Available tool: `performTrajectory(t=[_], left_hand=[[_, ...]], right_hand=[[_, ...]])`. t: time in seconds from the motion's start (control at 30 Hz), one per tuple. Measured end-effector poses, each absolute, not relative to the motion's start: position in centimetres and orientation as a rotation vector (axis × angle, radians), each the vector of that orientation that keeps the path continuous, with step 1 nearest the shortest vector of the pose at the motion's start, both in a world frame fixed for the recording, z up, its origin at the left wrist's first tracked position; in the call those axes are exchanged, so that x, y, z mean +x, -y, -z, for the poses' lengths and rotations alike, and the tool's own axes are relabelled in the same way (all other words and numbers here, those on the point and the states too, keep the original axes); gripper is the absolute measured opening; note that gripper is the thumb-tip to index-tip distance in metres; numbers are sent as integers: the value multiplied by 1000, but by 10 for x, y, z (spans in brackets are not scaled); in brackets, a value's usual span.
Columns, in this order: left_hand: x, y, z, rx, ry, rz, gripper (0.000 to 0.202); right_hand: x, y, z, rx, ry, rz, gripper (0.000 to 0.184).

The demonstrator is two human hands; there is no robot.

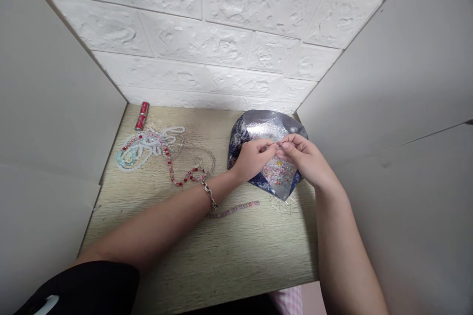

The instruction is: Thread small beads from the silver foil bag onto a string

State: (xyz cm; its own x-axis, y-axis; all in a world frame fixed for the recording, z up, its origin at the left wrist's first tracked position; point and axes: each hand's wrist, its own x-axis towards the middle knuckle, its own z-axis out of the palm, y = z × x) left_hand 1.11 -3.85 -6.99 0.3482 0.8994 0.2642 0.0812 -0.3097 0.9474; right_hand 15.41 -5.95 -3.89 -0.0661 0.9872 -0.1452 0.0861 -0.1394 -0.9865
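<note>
My left hand [253, 159] and my right hand [301, 155] meet above a blue and silver foil bag [264, 125], their fingertips pinching a small thin metal piece [279, 144]. Its exact kind is too small to tell. Many tiny multicoloured beads [277, 172] lie in the bag's lower part, just under my fingers. A chain bracelet [209, 195] circles my left wrist.
Tangled white, pale blue and red bead strands [151, 147] and a red spool [142, 115] lie on the wood-grain tabletop [236, 251] at the left. A short pink-mauve bead strand [234, 208] lies under my left forearm. White panels and a brick-textured wall [192, 44] surround the table.
</note>
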Motion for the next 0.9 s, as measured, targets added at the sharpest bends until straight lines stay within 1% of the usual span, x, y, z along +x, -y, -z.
performTrajectory(t=[0.27,0.43,0.67,0.9], left_hand=[[11,38,68,1661,-864,-1064,31],[10,38,68,1644,-870,-1052,34],[10,38,66,1623,-873,-1037,33],[11,36,68,1614,-874,-1064,29]], right_hand=[[150,61,35,-1356,1257,-1319,18],[150,62,34,-1420,1407,-1202,19],[150,63,35,-1449,1520,-1132,20],[148,62,34,-1451,1413,-1139,20]])
